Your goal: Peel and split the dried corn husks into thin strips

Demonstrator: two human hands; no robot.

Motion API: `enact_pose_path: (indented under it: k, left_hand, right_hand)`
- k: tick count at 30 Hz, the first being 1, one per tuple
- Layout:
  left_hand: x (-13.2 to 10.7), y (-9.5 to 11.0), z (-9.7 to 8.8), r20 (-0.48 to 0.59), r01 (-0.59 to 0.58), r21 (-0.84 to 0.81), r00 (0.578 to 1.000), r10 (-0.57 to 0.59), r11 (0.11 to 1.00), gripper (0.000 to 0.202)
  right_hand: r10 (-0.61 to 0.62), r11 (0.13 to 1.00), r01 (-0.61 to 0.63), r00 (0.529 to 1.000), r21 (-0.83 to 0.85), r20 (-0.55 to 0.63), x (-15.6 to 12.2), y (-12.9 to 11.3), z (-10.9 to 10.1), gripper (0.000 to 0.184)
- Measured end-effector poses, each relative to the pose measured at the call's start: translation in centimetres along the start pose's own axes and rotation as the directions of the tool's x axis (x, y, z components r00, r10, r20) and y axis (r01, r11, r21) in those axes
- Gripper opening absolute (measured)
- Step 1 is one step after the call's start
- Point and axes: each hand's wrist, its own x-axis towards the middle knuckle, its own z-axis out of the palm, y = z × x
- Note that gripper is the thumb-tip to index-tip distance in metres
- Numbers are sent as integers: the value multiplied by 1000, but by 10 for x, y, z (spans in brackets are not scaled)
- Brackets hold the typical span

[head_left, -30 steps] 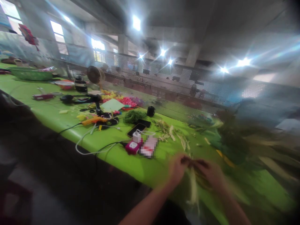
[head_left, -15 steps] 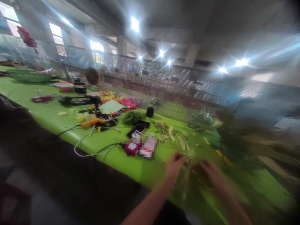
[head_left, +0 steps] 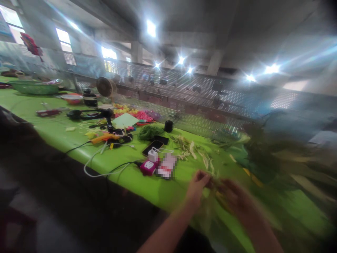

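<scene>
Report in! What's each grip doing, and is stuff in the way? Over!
Left grip pinched on pale strands, blurred. Right grip close by, hold unclear. Nearby: loose strips beyond, pink socket block off left.

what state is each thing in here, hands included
left hand: fingers pinched together; any hold too blurred to tell
right hand: motion-blurred, grip unclear
pale strips: loose, scattered
white charger: apparently plugged into the magenta socket block
dark-screened phone: lying flat
orange tool: lying down
pale green sheet: lying flat
green basin: upright
ceiling light: lit
</scene>
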Motion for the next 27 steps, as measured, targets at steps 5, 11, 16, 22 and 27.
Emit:
enact_pose_path:
  k: [5,11,16,22,27]
  left_hand:
    - [-2,-1,2,-8,-45,68,999,46,997,36]
    - [2,-1,0,-84,-84,147,992,97,986,29]
    - [4,1,-3,-89,-45,112,994,55,993,27]
    - [5,8,-5,-25,46,94,999,-44,995,29]
    - [6,12,-1,16,35,110,999,-37,993,31]
  right_hand:
    - [1,998,-1,1000,67,-8,7,7,6,21]
    - [-29,1000,30,998,10,-62,6,7,9,27]
    - [-91,988,80,992,-132,-83,4,7,16,29]
    - [-152,906,136,988,-401,-8,1,6,22,20]
    - [-178,847,164,984,-505,20,1,10,23,17]
